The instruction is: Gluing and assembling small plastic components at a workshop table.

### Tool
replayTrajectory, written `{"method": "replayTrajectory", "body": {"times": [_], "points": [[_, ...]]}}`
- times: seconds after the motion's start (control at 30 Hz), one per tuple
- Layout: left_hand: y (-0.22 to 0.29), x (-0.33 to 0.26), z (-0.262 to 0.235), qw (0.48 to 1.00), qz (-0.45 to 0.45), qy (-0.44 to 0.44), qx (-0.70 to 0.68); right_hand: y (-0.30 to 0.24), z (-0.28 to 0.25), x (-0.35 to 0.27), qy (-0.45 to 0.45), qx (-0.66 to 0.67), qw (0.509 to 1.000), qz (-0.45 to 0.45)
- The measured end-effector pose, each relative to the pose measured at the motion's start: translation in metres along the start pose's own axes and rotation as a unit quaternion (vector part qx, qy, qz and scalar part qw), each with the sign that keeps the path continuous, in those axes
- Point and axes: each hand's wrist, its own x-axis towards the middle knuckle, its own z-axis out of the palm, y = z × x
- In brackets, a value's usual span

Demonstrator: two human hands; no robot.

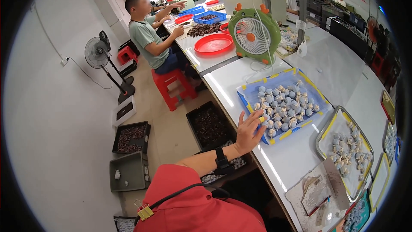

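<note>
- Nearest to us, our left forearm in its red sleeve, with a black wrist strap [222, 162], comes in from the lower edge; our right hand is not in view, so we say nothing of it.
- Our left hand [249, 134] lies with fingers spread and nothing clasped, palm over the table's near edge, fingertips [260, 119] touching the near corner of the shallow blue plastic tray with yellow tape on its rim [248, 96].
- Just past those fingertips lies the heap of small grey-blue rounded pieces with pale tips [283, 105], filling the middle of the tray and thinning toward its far side.
- To do this well, we judge that we should steady the tray by its rim and not press on it, since its corner sits close to the white table's edge [223, 90] and could tip or slide off.
- We would take pieces from the near edge of the heap, so the rest stays put.
- To the right of the hand, well apart, sits a metal tray with yellow tape [326, 131] holding fewer such pieces.
- Beyond the hand, past the blue tray, stands a green desk fan with orange antlers [252, 35]; its white cable trails toward the tray and is best left alone.
- Farthest off, a seated person in a green shirt [148, 38] works beside round red trays.
</note>
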Motion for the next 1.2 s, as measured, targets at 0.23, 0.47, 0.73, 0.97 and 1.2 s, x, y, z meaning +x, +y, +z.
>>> {"method": "replayTrajectory", "body": {"times": [0.23, 0.47, 0.73, 0.97, 1.2], "points": [[0.001, 0.0, 0.0, 1.0, 0.004, -0.004, -0.003, 0.011, 0.003, -0.007, 0.012, 0.016, 0.999, 0.035], [0.004, 0.003, -0.004, 1.0, 0.013, 0.005, -0.005, 0.036, 0.038, -0.005, 0.19, 0.202, 0.956, -0.096], [-0.001, 0.0, 0.005, 1.0, 0.005, -0.003, 0.007, 0.013, 0.005, -0.013, 0.012, 0.083, 0.994, 0.075], [0.003, 0.0, 0.001, 1.0, 0.012, -0.012, -0.001, 0.02, 0.002, -0.017, 0.004, 0.077, 0.994, 0.074], [0.003, 0.001, 0.004, 1.0, 0.017, -0.008, -0.003, 0.019, 0.003, -0.023, -0.033, 0.13, 0.975, 0.178]]}}
